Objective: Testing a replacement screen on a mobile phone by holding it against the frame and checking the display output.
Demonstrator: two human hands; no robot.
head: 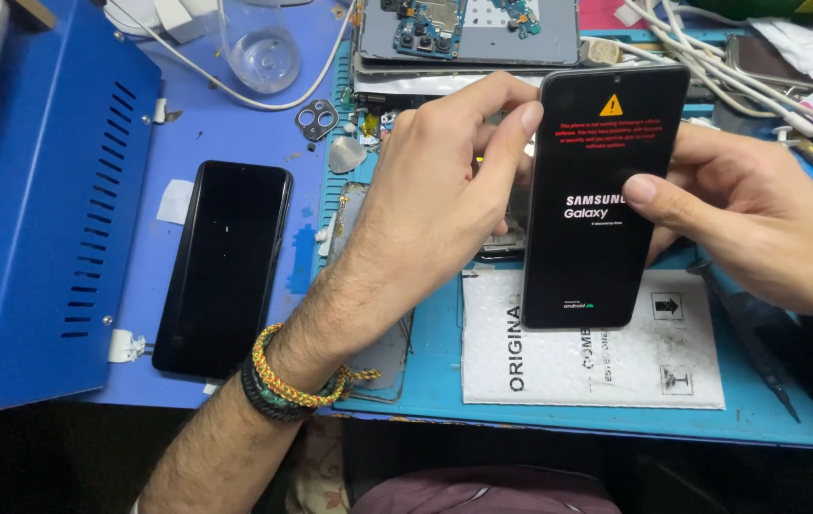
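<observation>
Head view, left to right: a dark glossy phone (223,266) lies screen-up at centre-left on the blue counter (235,124). Left hand (425,205) and right hand (758,224) both grip an upright black smartphone with lit screen (597,190), centre-right, above a white padded envelope (587,357).

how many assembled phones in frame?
2. One phone with a lit screen is held upright between the left hand and right hand. One dark phone lies flat on the blue mat, left of the left forearm. Others may be hidden in the clutter.
</observation>
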